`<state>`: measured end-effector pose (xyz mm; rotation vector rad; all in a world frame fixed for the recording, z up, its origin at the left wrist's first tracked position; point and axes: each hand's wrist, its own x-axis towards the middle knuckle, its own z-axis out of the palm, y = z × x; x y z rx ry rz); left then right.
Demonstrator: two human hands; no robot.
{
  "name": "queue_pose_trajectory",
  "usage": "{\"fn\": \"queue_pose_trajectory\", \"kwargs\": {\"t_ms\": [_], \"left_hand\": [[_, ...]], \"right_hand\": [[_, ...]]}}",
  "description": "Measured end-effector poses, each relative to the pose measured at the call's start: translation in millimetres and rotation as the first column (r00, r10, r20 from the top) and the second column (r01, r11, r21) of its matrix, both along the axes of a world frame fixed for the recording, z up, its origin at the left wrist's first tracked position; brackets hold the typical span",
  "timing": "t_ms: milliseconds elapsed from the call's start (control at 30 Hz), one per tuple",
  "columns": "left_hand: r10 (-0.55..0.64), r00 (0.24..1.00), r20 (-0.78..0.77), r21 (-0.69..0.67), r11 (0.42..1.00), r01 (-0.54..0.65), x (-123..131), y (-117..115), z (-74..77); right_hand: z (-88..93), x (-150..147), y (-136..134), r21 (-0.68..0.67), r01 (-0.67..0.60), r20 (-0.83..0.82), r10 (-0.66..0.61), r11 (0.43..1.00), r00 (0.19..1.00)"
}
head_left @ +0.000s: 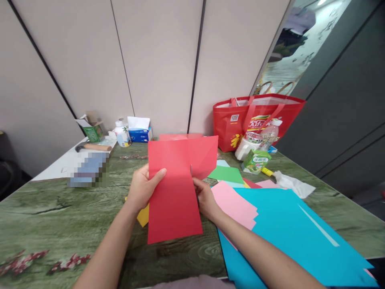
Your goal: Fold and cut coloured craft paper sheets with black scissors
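Red rectangular paper sheet (173, 200) is held up at the centre of the clock, above the green wood-grain surface (90, 216). At nine o'clock the person's left hand (144, 184) pinches its edge, thumb in front; at three the right hand (206, 197) seems to grip metal scissors (191, 170), one thin blade showing toward one. A clean cut probably calls for holding the sheet taut close to the slit, blades square to it, with long strokes that stop short of full closure, and the upper-right flap bent clear. The left fingertips, the scissors' handles and the slit's full length are hidden. The sheet partly covers yellow paper (143, 216) at eight, and the right forearm (255, 244) crosses pink paper (231, 198) and turquoise sheets (288, 224) toward four. Whatever red strip (168, 137) peeks out at twelve is unclear; a pixelated bluish patch (88, 169) near ten cannot be identified.
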<state>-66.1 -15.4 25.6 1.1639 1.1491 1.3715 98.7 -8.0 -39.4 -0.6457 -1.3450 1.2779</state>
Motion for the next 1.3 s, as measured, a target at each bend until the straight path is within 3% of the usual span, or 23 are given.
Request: {"fn": "queue_pose_trajectory", "kwargs": {"t_ms": [900,1300], "left_hand": [[0.005,1.000,-0.023,0.008,1.000,-0.005,-0.8,-0.7,0.9],[-0.028,0.999,-0.046,-0.003,1.000,0.028,-1.1,-0.8,-0.1]], "right_hand": [[-7.6,2.4,2.9,0.007,-0.014,0.013,0.014,1.000,1.000],[0.3,0.5,1.8,0.011,0.020,0.018,-0.020,1.000,1.000]]}}
